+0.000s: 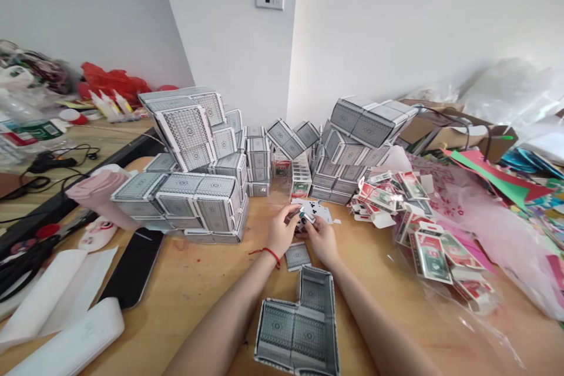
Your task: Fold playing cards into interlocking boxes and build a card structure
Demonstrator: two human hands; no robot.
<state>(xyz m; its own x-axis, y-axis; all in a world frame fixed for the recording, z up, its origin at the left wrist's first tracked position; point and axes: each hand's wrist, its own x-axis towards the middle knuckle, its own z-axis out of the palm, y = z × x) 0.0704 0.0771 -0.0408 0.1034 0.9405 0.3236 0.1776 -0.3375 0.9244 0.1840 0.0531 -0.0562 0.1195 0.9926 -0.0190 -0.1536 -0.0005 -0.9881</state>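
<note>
My left hand (283,228), with a red string at the wrist, and my right hand (324,239) meet over the middle of the table. Their fingers are closed on a small playing card (309,217), which looks bent; its exact shape is partly hidden. Behind them, loose playing cards (324,211) lie face up. A grey-backed card (298,256) lies flat just in front of my hands. Nearer to me, between my forearms, stands an L-shaped open tray (293,329) made of grey-backed cards.
Stacked card-built blocks stand at left (198,194) and right (352,147). Opened red-and-green card boxes (432,255) are heaped at right beside plastic wrap (497,223). A black phone (134,267), a white case (74,341) and black scissors (26,258) lie at left.
</note>
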